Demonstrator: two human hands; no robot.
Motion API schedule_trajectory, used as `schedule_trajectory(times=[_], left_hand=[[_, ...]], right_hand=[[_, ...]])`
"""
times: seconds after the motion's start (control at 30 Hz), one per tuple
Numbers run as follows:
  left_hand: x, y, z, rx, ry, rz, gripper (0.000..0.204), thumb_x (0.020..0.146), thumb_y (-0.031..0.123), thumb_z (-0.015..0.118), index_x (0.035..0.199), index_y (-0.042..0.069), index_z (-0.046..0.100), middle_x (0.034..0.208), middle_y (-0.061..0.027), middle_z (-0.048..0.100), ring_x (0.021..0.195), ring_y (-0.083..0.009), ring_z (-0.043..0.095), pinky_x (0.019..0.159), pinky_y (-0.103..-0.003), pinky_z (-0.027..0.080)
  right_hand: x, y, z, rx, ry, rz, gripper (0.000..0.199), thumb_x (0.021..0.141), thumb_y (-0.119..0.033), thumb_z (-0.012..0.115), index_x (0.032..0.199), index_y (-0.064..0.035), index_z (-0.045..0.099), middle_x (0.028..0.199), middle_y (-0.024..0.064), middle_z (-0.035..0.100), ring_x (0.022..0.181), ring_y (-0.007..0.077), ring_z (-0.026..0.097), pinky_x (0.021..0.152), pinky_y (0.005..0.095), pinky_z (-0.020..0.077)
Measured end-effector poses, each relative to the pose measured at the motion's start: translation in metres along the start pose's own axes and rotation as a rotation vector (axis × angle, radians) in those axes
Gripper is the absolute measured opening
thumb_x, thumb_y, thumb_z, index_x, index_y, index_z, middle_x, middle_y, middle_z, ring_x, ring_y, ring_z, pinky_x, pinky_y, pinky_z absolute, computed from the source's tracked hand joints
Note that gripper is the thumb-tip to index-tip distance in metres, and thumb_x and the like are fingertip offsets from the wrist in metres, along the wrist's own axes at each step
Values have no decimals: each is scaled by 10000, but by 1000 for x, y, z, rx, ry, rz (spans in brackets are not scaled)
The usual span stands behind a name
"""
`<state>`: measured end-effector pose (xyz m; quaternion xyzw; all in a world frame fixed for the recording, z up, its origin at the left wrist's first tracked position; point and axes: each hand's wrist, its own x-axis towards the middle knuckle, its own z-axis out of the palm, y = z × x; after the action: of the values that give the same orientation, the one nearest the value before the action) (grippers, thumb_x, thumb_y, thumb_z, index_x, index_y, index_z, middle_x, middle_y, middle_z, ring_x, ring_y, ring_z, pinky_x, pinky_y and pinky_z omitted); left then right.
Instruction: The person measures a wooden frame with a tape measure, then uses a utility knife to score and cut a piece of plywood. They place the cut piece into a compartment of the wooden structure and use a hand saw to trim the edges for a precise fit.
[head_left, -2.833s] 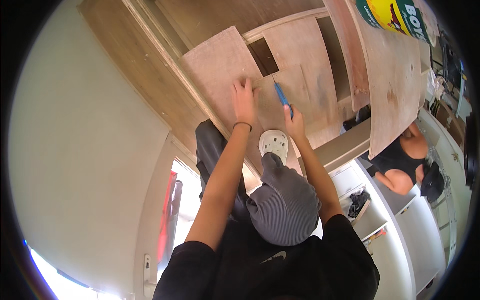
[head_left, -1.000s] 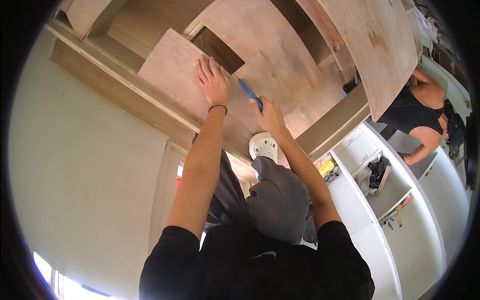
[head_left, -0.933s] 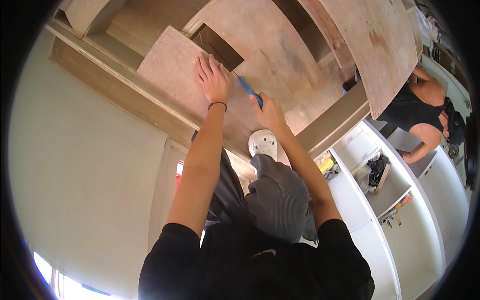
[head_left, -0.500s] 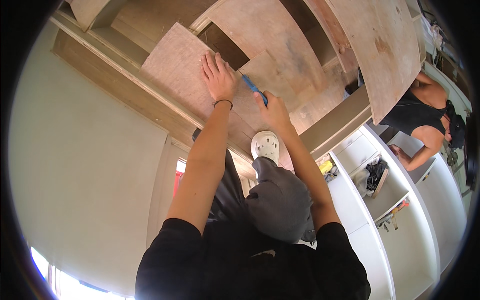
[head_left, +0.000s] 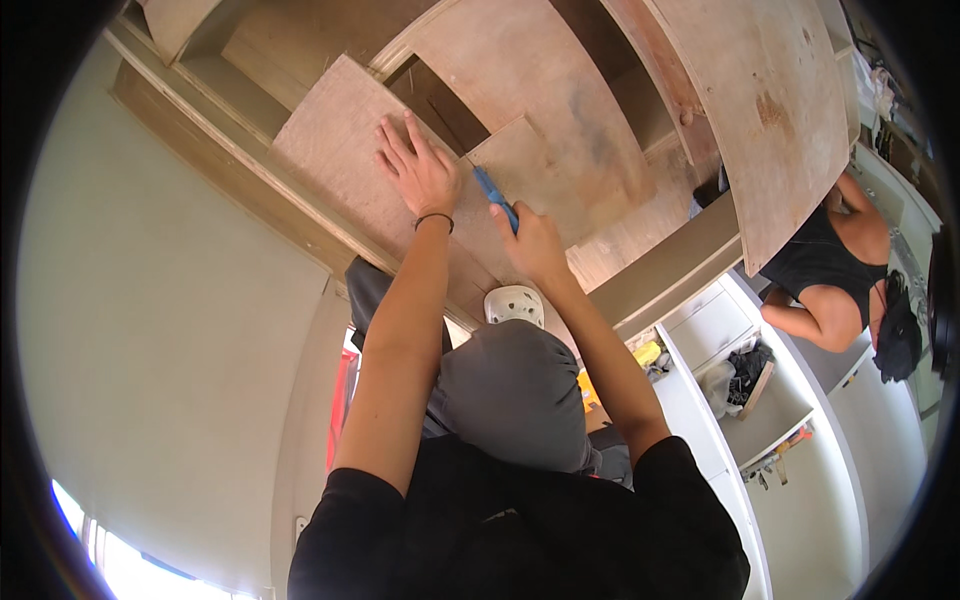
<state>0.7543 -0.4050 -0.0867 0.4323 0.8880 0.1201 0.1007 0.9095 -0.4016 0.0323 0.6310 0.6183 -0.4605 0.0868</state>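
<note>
A sheet of pale plywood (head_left: 325,120) lies at a slant across the brown wooden framework. My left hand (head_left: 425,180) rests flat on this sheet near its right edge, fingers spread. Close to its right, my right hand (head_left: 533,242) is closed around a blue utility knife (head_left: 488,190). The knife's front end points away from me, at the sheet's edge beside another plywood piece (head_left: 515,155). Its blade is too small to make out clearly. Below my hands, a white clog (head_left: 514,302) stands on the wood, with my grey-clad knee (head_left: 515,395) bent behind it.
Beyond the sheet is a dark rectangular gap (head_left: 435,105) in the framework. A large plywood panel (head_left: 760,130) rises at the right. Another person (head_left: 835,250) bends beside white shelving (head_left: 805,480) that holds bags and tools. A pale panel (head_left: 170,300) fills the left.
The knife and my right hand have drawn slightly toward me. My left hand stays flat, a little farther left. My knee shows larger, over part of the clog. The other person's arm has shifted.
</note>
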Motion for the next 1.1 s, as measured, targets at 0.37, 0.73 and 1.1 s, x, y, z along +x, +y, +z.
schedule_trajectory(times=[0.37, 0.73, 1.1], left_hand=[[1, -1, -1, 31, -39, 30, 650, 962, 215, 405, 1581, 144, 220, 1634, -194, 146, 1522, -363, 88, 1203, -544, 91], [-2, 14, -6, 56, -46, -24, 637, 967, 197, 412, 1573, 120, 229, 1631, -205, 142, 1517, -403, 82, 1181, -594, 124], [0, 17, -4, 76, -59, -42, 638, 974, 200, 382, 1582, 129, 202, 1644, -196, 97, 1523, -391, 56, 1187, -586, 98]], right_hand=[[-120, 45, -39, 71, 0, -26, 387, 947, -374, 630, 840, -8, 559, 603, 232, 589, 607, 444, 630, 554, 497, 483], [-146, 47, -70, 77, -56, -11, 372, 941, -367, 642, 880, -10, 559, 586, 222, 582, 570, 429, 621, 526, 473, 479], [-32, 18, -23, 20, 8, -25, 427, 955, -410, 602, 953, 16, 633, 713, 262, 635, 684, 455, 641, 617, 503, 496]])
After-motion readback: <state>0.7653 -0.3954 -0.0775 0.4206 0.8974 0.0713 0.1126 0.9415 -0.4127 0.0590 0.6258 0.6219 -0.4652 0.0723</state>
